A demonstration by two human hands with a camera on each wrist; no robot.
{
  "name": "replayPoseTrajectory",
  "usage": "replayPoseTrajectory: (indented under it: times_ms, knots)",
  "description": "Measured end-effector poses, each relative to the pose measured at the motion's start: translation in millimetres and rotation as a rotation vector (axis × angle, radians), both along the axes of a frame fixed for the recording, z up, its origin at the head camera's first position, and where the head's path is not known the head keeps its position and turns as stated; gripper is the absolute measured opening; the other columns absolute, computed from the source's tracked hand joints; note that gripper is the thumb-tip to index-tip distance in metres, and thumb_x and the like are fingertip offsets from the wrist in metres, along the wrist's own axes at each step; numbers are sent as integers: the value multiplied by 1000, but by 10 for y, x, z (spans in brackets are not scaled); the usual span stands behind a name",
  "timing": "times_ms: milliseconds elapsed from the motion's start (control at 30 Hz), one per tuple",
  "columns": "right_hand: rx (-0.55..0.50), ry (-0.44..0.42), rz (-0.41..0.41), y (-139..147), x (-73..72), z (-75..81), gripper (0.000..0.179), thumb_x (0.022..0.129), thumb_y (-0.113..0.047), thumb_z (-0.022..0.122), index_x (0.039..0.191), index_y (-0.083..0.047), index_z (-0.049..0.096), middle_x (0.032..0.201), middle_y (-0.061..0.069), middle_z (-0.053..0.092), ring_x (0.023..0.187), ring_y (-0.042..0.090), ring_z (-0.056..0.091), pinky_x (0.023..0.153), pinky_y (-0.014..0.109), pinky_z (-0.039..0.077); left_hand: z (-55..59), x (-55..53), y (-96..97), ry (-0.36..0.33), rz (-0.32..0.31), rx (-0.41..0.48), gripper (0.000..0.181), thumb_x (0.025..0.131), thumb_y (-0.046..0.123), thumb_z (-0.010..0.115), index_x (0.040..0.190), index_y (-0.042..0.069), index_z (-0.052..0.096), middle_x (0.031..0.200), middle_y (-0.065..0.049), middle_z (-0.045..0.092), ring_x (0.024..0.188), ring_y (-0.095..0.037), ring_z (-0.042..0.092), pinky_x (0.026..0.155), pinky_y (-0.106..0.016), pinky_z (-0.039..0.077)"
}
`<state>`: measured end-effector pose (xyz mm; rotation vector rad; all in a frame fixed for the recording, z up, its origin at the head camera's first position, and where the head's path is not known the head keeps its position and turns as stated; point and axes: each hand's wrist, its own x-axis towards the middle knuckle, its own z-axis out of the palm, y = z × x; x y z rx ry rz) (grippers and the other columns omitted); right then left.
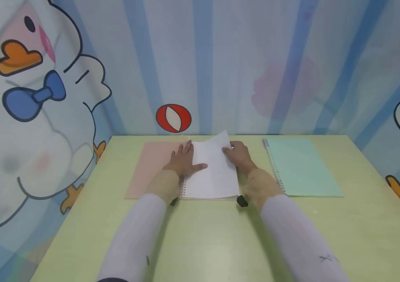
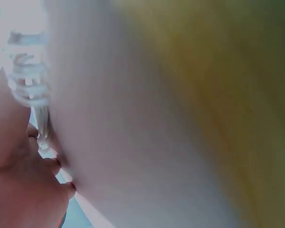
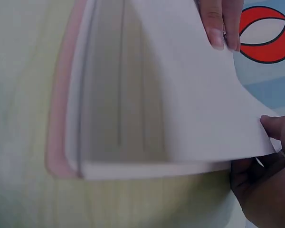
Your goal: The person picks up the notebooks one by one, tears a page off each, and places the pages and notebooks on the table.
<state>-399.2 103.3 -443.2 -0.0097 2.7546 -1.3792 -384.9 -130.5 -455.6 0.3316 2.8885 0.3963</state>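
Observation:
A spiral notebook with a pink cover (image 1: 147, 168) lies opened on the table, its white page (image 1: 214, 178) facing up. My left hand (image 1: 183, 159) is spread with straight fingers across the spine, thumb on the page. White spiral rings (image 2: 28, 85) run beside that hand in the left wrist view. At the page's far right corner, my right hand (image 1: 239, 155) pinches the sheet between thumb and fingers, and the corner stands up. In the right wrist view the lifted sheet (image 3: 204, 109) curves above a lined page (image 3: 133, 95).
A closed mint-green spiral notebook (image 1: 302, 166) lies to the right. The pale yellow table (image 1: 207, 243) meets a cartoon-printed backdrop (image 1: 228, 70) at the back. Small black objects (image 1: 242, 201) show at the wrists.

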Motion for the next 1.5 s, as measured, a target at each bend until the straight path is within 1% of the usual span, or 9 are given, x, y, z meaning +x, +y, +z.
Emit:
replayPoseTrajectory:
  times_ms: [233,567,667,833,1033,1167,1267,1367,1500]
  knots:
    - [13,36,33,70,-46,-89,52,110,-29,55,149,4,55,149,24,59,139,40,55,116,50,43,2,-33,17,-1,14,-32,111,99,74,53,170,7,-1,178,-7,-10,163,-33,-6,129,-55,0]
    - [-38,86,100,177,32,-166,49,111,-32,54,146,3,58,148,22,60,139,39,54,118,53,40,-19,-26,47,-24,35,4,116,97,74,57,170,7,-4,178,-7,-11,163,-32,-8,129,-55,-1]
    - [-45,105,119,195,62,-181,49,112,-31,53,147,4,57,149,23,59,140,39,53,118,54,39,-80,-64,38,-26,45,13,117,96,73,59,170,8,-5,178,-6,-13,163,-31,-9,129,-54,-2]
    - [-96,106,134,222,101,-195,48,112,-30,53,147,4,57,143,24,62,130,38,59,115,53,43,-185,-140,10,-13,50,4,121,94,78,58,169,9,-6,177,-5,-14,163,-33,-9,129,-57,-1]
    - [-113,94,98,217,116,-145,48,112,-31,53,143,5,59,136,24,65,121,36,62,110,51,46,-195,-158,11,-2,26,-1,122,92,83,54,169,9,-6,177,-4,-16,163,-33,-11,128,-58,-1]
    - [-88,67,56,137,138,-88,53,110,-34,55,146,6,55,144,25,60,130,38,59,114,51,44,-90,-98,-21,50,17,-13,115,97,82,45,170,6,-1,177,-7,-14,163,-36,-5,129,-59,6]
    - [-106,70,31,72,209,-60,52,109,-31,59,147,4,55,143,24,61,130,38,60,111,51,47,28,26,-98,81,18,7,112,98,82,40,170,5,4,178,-9,-8,163,-38,-2,128,-63,9]
    - [-135,141,20,30,309,-25,47,110,-27,58,145,4,58,141,24,64,129,38,61,110,50,48,94,180,-192,47,28,32,115,95,86,42,171,9,2,178,-8,-5,163,-37,-4,127,-64,6]
    - [-127,253,8,2,443,0,55,113,-31,51,154,5,48,156,25,51,147,39,46,122,50,36,94,380,-267,-9,-13,-17,118,91,90,39,171,13,1,179,-6,-2,163,-36,-3,127,-63,6]
